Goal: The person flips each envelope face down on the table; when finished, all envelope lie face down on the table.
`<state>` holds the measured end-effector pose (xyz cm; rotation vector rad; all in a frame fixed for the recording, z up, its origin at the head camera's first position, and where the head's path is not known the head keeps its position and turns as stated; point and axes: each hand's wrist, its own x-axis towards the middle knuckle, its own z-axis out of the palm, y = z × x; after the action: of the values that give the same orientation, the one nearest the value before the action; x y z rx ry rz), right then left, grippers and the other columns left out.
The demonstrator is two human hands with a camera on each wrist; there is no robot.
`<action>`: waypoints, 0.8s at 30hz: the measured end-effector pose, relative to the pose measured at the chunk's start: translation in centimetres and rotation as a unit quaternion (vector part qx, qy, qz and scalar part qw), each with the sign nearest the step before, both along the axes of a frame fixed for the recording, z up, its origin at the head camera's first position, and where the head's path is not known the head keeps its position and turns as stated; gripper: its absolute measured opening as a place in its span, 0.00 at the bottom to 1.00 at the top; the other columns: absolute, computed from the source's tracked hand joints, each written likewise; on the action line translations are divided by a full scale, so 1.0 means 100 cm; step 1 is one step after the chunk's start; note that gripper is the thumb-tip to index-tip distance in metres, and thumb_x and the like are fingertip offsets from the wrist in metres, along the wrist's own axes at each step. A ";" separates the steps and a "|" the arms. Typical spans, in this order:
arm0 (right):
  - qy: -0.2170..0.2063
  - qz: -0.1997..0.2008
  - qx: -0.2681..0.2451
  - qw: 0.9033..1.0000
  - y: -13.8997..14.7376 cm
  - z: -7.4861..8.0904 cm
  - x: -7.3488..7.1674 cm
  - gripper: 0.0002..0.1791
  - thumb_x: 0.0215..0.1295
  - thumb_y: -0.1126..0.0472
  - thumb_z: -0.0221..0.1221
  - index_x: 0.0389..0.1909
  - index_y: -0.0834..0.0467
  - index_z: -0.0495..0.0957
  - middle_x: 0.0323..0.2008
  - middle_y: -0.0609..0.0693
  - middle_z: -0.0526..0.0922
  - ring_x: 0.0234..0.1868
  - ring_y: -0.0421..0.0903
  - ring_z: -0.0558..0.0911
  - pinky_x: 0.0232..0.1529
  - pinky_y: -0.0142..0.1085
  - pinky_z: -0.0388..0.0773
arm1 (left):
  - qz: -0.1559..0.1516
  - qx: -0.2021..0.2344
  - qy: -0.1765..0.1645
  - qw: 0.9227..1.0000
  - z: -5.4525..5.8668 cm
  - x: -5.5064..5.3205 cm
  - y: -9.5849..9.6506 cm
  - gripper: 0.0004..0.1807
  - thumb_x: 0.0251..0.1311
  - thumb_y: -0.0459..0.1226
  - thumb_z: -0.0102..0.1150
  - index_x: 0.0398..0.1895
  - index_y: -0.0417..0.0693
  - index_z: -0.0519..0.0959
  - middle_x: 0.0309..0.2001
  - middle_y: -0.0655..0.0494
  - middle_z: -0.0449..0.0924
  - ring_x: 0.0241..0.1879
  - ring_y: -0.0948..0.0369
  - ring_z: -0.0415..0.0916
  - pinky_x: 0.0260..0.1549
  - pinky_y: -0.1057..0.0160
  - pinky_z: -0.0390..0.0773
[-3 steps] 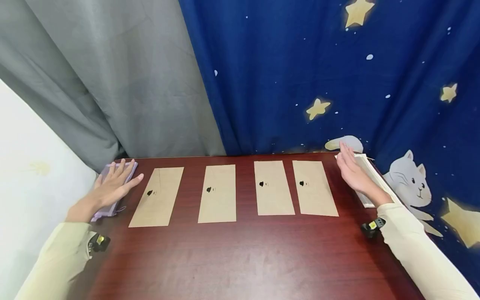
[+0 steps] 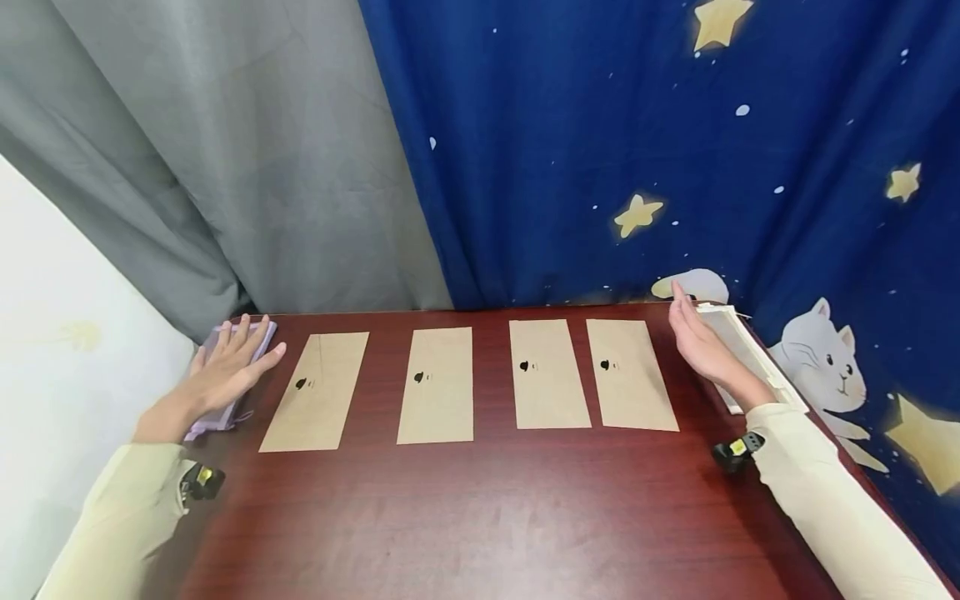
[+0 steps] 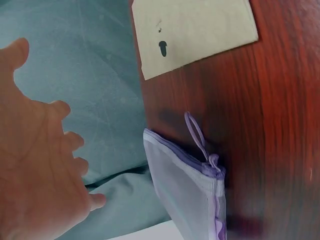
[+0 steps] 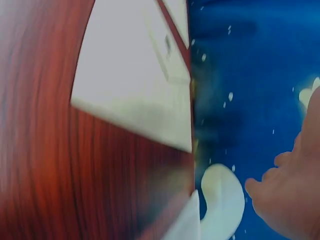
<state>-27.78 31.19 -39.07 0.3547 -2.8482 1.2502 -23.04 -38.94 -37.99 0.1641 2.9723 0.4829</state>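
My left hand (image 2: 213,379) hovers with fingers spread over a purple mesh zipper pouch (image 2: 221,419) at the table's left end. A gap shows between palm and pouch in the left wrist view, where the zip's purple pull loop (image 3: 195,132) sticks up. On the other side, my right hand (image 2: 705,348) is held above the table with its fingers straight and nothing in it. Just beyond it lies a flat, white-edged item (image 2: 738,342) with a greyish face, partly covered by the hand and wrist. Several tan paper rectangles (image 2: 435,412) with small black hat prints lie in a row between the hands.
The dark red wooden table (image 2: 480,517) runs back to a grey curtain (image 2: 300,167) and a blue curtain (image 2: 540,167) printed with stars and a cat. A white wall (image 2: 75,392) borders the left side.
My right hand has shifted slightly left, so more of the white-edged item shows. The left hand stays nearly in place over the pouch.
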 end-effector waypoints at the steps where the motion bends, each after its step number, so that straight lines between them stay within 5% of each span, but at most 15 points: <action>1: -0.012 0.004 -0.010 1.000 -0.004 0.001 -0.001 0.37 0.81 0.39 0.20 0.80 0.52 0.26 0.81 0.57 0.27 0.81 0.59 0.28 0.80 0.62 0.29 | 0.000 0.003 0.000 1.000 0.000 0.000 0.000 0.44 0.75 0.64 0.28 0.81 0.54 0.27 0.79 0.39 0.16 0.76 0.34 0.14 0.63 0.17 0.29; 6: -0.074 0.049 -0.151 0.984 -0.027 0.003 -0.005 0.38 0.77 0.36 0.14 0.79 0.50 0.19 0.81 0.56 0.24 0.81 0.56 0.27 0.80 0.60 0.30 | -0.010 0.034 -0.022 0.999 0.002 -0.001 0.006 0.44 0.76 0.63 0.25 0.80 0.49 0.27 0.77 0.33 0.15 0.76 0.32 0.15 0.67 0.20 0.32; 9: -0.115 0.073 -0.254 0.958 -0.041 0.004 -0.008 0.42 0.72 0.31 0.14 0.78 0.49 0.17 0.81 0.57 0.24 0.81 0.56 0.26 0.81 0.57 0.29 | -0.011 0.075 -0.045 0.996 0.002 -0.001 0.009 0.44 0.76 0.63 0.24 0.80 0.47 0.26 0.76 0.32 0.14 0.75 0.32 0.14 0.70 0.23 0.31; 15: -0.188 0.106 -0.375 0.902 -0.073 0.002 -0.014 0.50 0.66 0.24 0.17 0.79 0.48 0.19 0.81 0.56 0.27 0.82 0.55 0.29 0.83 0.52 0.31 | -0.020 0.163 -0.071 0.984 -0.001 0.002 0.012 0.42 0.78 0.60 0.21 0.79 0.44 0.25 0.79 0.38 0.16 0.77 0.37 0.14 0.73 0.27 0.27; 19: -0.227 0.121 -0.440 0.860 -0.098 -0.006 -0.018 0.51 0.66 0.23 0.20 0.80 0.49 0.22 0.82 0.55 0.28 0.82 0.55 0.31 0.83 0.50 0.34 | -0.011 0.238 -0.094 0.967 -0.001 0.007 0.013 0.40 0.78 0.60 0.18 0.80 0.48 0.24 0.79 0.43 0.16 0.77 0.40 0.13 0.73 0.28 0.26; 24: -0.260 0.143 -0.471 0.831 -0.128 -0.016 -0.019 0.51 0.65 0.23 0.19 0.80 0.50 0.23 0.81 0.58 0.27 0.82 0.59 0.33 0.83 0.51 0.38 | -0.019 0.272 -0.098 0.957 -0.001 0.007 0.020 0.40 0.78 0.60 0.15 0.80 0.45 0.25 0.80 0.44 0.18 0.78 0.41 0.17 0.74 0.28 0.32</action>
<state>-29.70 18.42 -40.71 0.4391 -2.0574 2.9434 -22.31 -36.93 -38.09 0.2084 2.5672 1.2244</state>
